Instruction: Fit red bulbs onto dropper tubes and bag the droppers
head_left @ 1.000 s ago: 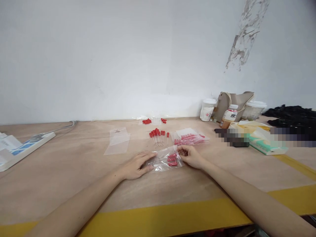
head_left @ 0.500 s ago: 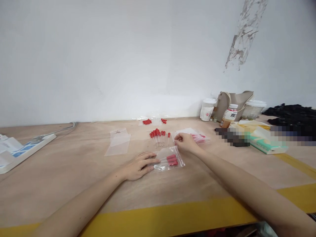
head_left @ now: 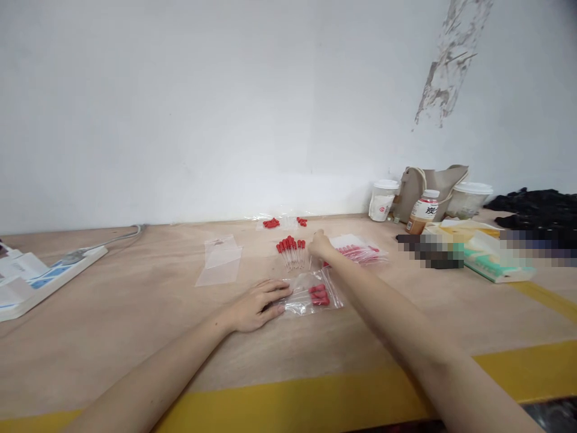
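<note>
My left hand (head_left: 261, 305) lies palm down with fingers stretched out, holding down the left end of a clear zip bag (head_left: 298, 305). Inside that bag are several droppers with red rubber bulbs (head_left: 319, 296), their thin stems pointing toward my left hand. Beyond it, a row of loose droppers (head_left: 291, 246) lies fanned on the table, bulbs facing the wall. Just right of this row, my right hand (head_left: 319, 245) is closed in a pinch at the bulb end of a single dropper. My fingers mostly hide this dropper; a faint stem shows below them.
Filled bags of droppers (head_left: 356, 251) lie right of my right hand, and flat clear bags (head_left: 220, 261) lie at left. Small bags of red bulbs (head_left: 271, 223) rest by the wall. A power strip (head_left: 58, 273), a bottle (head_left: 422, 211), cups (head_left: 383, 200) and a tissue pack (head_left: 491, 258) flank the area.
My right hand has moved from the near edge of the filled bags, left and away from me, to the single dropper. My left hand stays on the zip bag.
</note>
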The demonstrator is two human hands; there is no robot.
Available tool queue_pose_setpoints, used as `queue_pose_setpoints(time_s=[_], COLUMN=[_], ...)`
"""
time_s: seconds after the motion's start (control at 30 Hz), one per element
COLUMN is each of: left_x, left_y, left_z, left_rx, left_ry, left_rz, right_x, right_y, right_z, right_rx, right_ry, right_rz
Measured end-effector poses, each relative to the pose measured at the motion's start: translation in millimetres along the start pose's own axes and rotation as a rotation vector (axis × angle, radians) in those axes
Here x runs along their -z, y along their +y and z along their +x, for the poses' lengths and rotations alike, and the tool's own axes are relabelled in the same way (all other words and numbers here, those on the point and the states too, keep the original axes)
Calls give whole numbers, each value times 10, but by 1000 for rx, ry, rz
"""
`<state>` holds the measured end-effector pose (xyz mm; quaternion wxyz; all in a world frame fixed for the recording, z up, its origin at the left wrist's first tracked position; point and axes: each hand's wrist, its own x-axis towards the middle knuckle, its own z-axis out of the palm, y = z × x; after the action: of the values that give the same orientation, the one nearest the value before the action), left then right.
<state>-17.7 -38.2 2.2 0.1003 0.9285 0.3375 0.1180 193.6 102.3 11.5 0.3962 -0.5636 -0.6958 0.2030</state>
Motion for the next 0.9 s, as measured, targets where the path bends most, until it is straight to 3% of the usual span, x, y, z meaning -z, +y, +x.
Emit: queue_pose_setpoints(time_s=[0.1,0.2,0.27,0.5,0.77,0.9], left_x=[5,12,13,8,9,5], left_y=[1,7,8,-11,5,16], left_z=[7,15,19,18,17,11], left_rx=[2,8,15,14,17,27], left_ry=[-7,-13,-11,9,1,30], left_rz=[-7,-21,-30,-60,-36,-25], right_x=[308,579,683,592,374,443], right_y=[102,295,425,551,372,383], right_z=[-201,-498,-692,-961,-1072,-1150], right_rx=[-3,-11,-61,-164,-241,-172], right_ry=[118,277,301,306,90,-115], right_rz=[39,320,464,711,883,707])
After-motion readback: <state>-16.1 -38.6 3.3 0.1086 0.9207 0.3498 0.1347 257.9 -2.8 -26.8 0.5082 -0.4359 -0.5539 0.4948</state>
